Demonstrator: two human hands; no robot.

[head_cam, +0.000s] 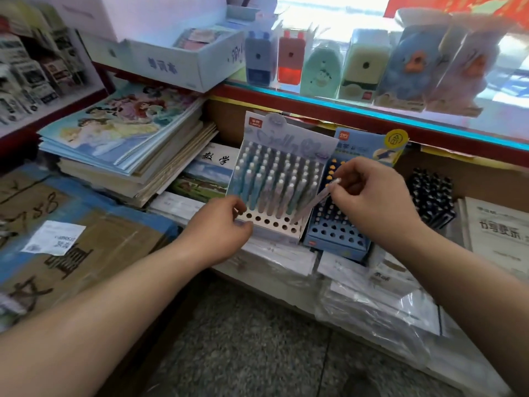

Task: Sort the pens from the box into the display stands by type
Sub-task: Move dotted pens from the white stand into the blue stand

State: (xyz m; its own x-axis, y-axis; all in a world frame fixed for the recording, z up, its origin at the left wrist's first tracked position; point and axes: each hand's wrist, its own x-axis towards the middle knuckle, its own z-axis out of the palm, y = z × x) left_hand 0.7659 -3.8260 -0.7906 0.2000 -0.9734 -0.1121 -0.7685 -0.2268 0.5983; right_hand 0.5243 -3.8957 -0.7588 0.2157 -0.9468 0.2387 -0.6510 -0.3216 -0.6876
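The white stand [272, 234], just beside the blue stand [335, 243], is mostly full with only the front rows of holes free. So I'd keep it pinned like the left hand [226, 222] has it, fingers curled on the front left corner, and tip the pen upright over a free hole before pushing, not go in at this slant. The right hand [369, 193] pinches the pale pen [315, 202] tight near its top end, lower tip right by the front right holes.
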